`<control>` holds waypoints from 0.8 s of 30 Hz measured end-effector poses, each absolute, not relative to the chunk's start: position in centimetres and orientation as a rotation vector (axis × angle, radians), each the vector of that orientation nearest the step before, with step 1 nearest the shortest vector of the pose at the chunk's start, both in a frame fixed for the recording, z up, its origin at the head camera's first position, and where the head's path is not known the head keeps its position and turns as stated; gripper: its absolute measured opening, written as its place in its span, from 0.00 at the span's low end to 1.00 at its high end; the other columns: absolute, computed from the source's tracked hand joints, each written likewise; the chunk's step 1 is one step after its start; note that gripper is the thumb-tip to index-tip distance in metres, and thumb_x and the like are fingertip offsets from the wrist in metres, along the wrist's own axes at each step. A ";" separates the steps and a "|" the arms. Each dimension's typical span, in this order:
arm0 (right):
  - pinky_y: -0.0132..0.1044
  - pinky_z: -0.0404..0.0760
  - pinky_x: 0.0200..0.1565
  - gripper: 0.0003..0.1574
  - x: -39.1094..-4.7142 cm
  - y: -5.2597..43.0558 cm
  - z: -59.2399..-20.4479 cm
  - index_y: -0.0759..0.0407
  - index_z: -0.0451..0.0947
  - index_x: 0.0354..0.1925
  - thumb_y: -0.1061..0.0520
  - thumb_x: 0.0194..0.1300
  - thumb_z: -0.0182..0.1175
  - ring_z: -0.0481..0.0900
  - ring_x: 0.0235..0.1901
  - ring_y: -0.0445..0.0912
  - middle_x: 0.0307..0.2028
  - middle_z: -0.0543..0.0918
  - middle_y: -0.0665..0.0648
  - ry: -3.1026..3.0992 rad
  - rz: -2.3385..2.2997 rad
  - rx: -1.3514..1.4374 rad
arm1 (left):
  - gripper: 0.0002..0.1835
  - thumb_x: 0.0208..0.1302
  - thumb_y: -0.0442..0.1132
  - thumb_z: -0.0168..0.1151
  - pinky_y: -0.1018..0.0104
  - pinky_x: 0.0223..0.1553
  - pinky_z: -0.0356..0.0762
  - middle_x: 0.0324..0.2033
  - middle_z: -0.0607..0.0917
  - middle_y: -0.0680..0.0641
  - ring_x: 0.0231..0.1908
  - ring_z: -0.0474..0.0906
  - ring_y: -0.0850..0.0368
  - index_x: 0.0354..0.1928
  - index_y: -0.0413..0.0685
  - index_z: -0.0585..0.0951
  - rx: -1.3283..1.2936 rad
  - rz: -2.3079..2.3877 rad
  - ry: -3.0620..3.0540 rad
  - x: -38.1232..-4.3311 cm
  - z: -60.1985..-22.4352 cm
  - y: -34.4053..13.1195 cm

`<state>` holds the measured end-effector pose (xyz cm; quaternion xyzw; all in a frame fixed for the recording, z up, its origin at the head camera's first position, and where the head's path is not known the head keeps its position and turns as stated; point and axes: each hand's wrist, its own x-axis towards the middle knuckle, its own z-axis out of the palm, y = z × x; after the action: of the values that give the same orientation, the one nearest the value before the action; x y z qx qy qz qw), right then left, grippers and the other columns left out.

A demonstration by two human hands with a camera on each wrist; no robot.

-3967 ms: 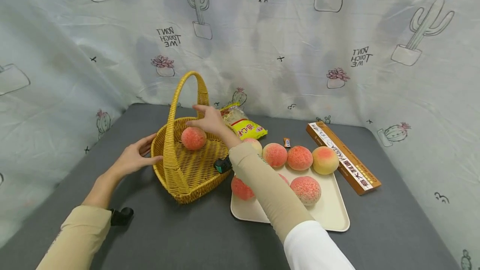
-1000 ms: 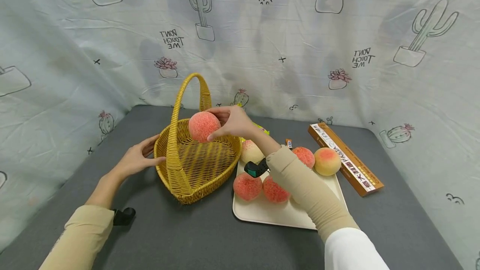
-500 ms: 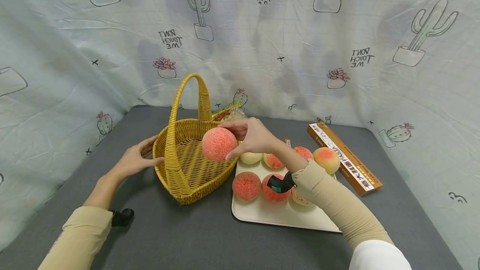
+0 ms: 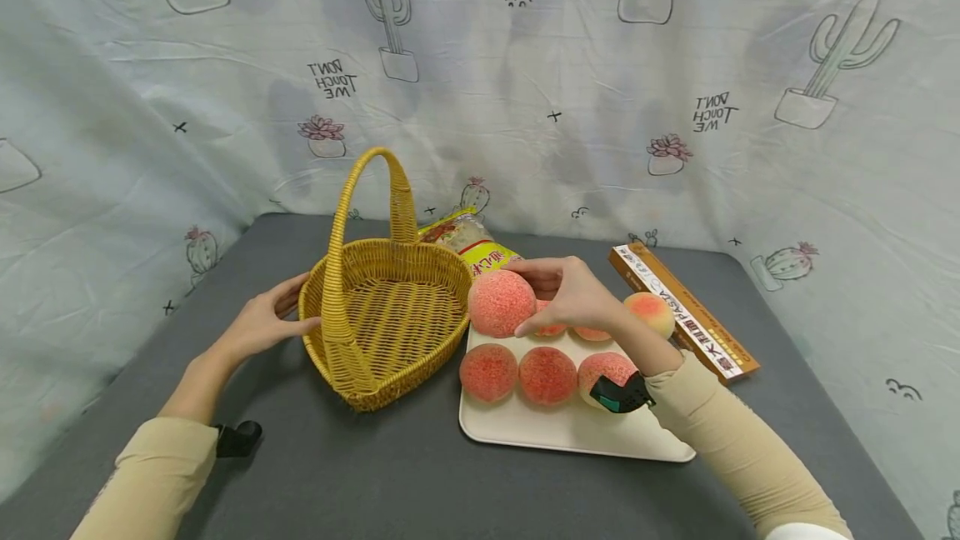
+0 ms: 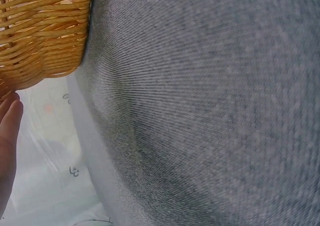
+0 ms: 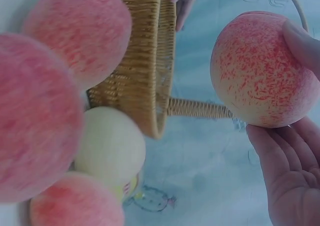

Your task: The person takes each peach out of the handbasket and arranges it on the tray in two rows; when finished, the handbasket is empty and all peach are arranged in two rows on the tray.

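A pink speckled peach (image 4: pixel 502 303) is pinched between the thumb and fingers of my right hand (image 4: pixel 573 300), above the back left corner of the cream tray (image 4: pixel 577 432). The right wrist view shows this peach (image 6: pixel 265 68) with the fingertips under its side. My left hand (image 4: pixel 258 323) rests against the left side of the yellow wicker basket (image 4: pixel 386 377), thumb and fingers spread. In the left wrist view its fingers (image 5: pixel 11 121) lie straight against the weave. Inside, the basket holds nothing. More peaches (image 4: pixel 548 376) sit in rows on the tray, some hidden behind my right hand.
Behind the basket lies a yellow food packet (image 4: pixel 483 252). A long brown pasta box (image 4: pixel 686 311) lies right of the tray. The basket's tall handle (image 4: pixel 337 273) arches over it. A printed curtain (image 4: pixel 480 90) hangs behind the grey table (image 4: pixel 337 473).
The peach was lifted out of the basket by my right hand and carried rightward to over the tray. My left hand and the basket stay nearly in place.
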<state>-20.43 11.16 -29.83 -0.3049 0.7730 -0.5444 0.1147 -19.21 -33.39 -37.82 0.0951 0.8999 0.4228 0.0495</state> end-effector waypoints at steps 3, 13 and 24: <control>0.39 0.83 0.51 0.48 -19.9 12.4 -30.3 0.73 0.73 0.61 0.71 0.38 0.78 0.81 0.53 0.53 0.55 0.80 0.68 2.265 -1.605 -0.877 | 0.48 0.64 0.45 0.66 0.36 0.64 0.64 0.70 0.54 0.26 0.68 0.54 0.28 0.75 0.34 0.48 0.295 1.280 2.747 -19.2 -37.8 -33.4; 0.41 0.83 0.51 0.49 -17.8 16.9 -32.5 0.74 0.71 0.62 0.68 0.40 0.79 0.81 0.52 0.41 0.56 0.78 0.70 2.279 -1.566 -0.820 | 0.49 0.64 0.45 0.66 0.35 0.63 0.64 0.70 0.54 0.25 0.67 0.55 0.27 0.75 0.33 0.48 0.307 1.242 2.764 -19.3 -37.9 -33.4; 0.33 0.83 0.49 0.46 -15.7 20.8 -34.4 0.78 0.71 0.59 0.69 0.40 0.78 0.81 0.50 0.36 0.53 0.78 0.74 2.364 -1.580 -0.826 | 0.49 0.64 0.45 0.66 0.34 0.62 0.64 0.70 0.54 0.25 0.66 0.55 0.26 0.75 0.32 0.48 0.320 1.220 2.767 -19.4 -37.7 -33.3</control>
<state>-15.68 20.80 -34.43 -0.2780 0.7951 -0.5315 0.0900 -19.42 -33.31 -37.66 0.1052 0.9087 0.4007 0.0503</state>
